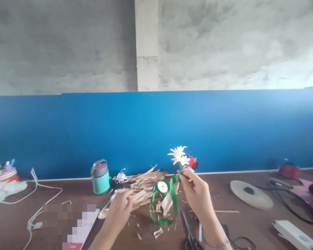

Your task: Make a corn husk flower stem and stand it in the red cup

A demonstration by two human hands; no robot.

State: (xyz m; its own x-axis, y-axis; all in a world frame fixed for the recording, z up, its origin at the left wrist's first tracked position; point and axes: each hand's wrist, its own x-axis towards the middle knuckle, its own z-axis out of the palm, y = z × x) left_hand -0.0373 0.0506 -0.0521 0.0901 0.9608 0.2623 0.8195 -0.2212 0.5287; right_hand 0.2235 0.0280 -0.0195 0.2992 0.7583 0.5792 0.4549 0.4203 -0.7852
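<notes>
Right hand point(197, 190) is pinching the flower stem point(180, 167); cannot tell if left hand point(121, 205) is gripping; loose ribbon point(174, 203) is probably needing tension

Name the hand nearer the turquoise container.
Left. The left hand is just right of the turquoise container, nearer the camera; the right hand is much farther right, holding the flowers.
</notes>
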